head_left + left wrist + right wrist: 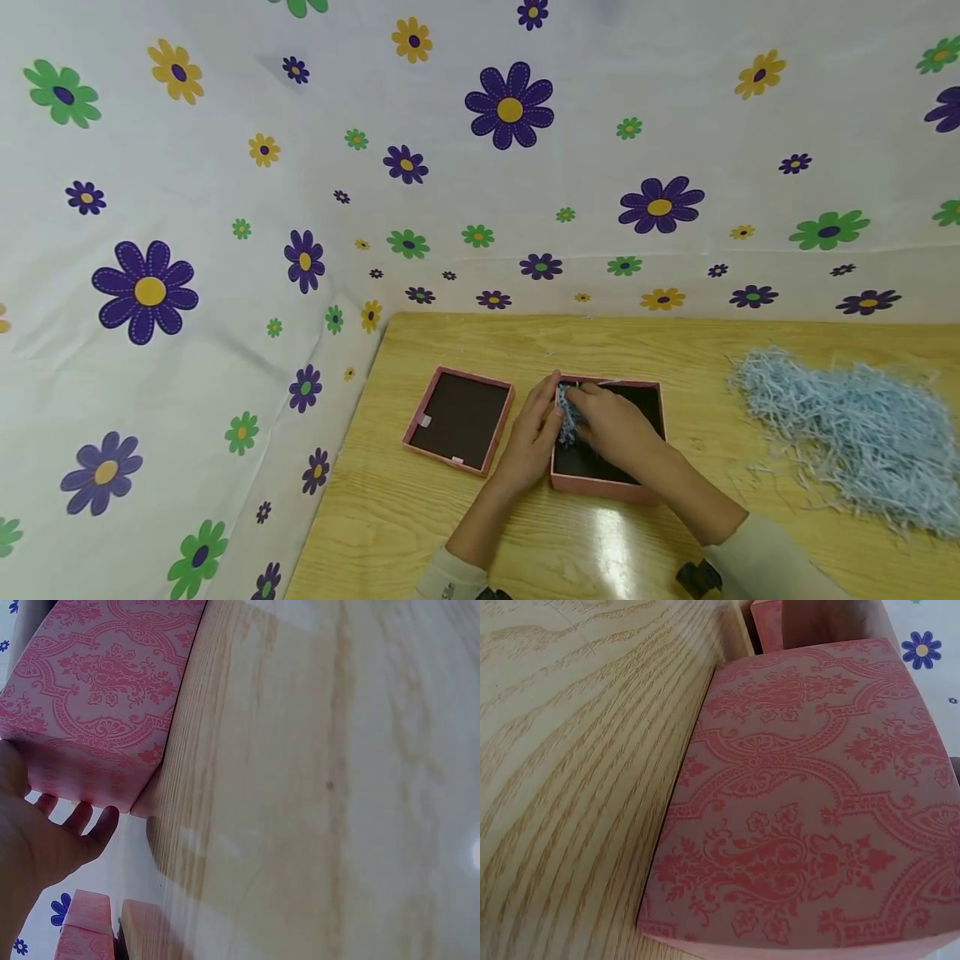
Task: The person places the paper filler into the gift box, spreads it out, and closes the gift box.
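A pink patterned box (606, 489) with a dark inside stands uncovered on the table; its side fills much of the right wrist view. My left hand (529, 437) rests along the box's left wall, its thumb near the rim. In the left wrist view the fingers of this hand (37, 840) are loosely bent beside the outer wall. Inside the box, my right hand (611, 421) holds a small tuft of blue shredded paper (567, 417) at the left end. Its fingertips are partly hidden. The right hand is out of sight in the right wrist view.
Left of the box lies a pink-edged square lid or shallow tray (459, 417), dark inside. A large heap of pale blue shredded paper (855, 425) spreads on the right. The wooden table (360, 517) meets a flowered white cloth (450, 192) at the back and left.
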`<action>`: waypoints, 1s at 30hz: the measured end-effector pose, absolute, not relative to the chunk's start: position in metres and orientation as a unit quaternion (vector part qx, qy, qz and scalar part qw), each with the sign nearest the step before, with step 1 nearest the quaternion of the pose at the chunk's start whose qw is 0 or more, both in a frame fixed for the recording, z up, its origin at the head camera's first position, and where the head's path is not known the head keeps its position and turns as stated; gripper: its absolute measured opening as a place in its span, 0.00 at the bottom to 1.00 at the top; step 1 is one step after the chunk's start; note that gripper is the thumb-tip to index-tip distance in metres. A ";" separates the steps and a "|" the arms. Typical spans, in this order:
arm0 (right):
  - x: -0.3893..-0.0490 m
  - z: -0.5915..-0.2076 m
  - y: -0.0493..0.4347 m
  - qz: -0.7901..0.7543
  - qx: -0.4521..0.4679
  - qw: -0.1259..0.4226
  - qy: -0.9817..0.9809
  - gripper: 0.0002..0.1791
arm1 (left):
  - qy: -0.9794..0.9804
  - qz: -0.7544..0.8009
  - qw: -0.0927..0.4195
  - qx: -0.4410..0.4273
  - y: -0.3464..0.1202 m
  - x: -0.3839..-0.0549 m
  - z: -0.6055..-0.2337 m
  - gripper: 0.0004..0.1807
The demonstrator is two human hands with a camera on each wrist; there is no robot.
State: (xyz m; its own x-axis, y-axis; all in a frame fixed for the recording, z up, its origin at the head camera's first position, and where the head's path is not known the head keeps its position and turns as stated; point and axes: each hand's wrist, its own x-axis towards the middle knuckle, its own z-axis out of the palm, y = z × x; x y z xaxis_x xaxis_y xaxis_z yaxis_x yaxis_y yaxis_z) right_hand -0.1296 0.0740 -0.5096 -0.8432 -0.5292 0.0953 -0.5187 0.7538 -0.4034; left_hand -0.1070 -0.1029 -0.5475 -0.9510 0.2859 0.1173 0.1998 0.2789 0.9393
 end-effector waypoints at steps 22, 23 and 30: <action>-0.126 -0.481 0.093 -0.235 -0.282 0.070 0.928 0.30 | 0.795 0.585 0.044 0.155 -0.101 -0.101 -0.527 0.31; -0.124 -0.476 0.096 -0.237 -0.279 0.068 0.928 0.30 | 0.795 0.584 0.045 0.156 -0.101 -0.100 -0.524 0.30; -0.110 -0.448 0.130 -0.239 -0.245 0.015 0.940 0.29 | 0.794 0.585 0.029 0.161 -0.101 -0.098 -0.521 0.31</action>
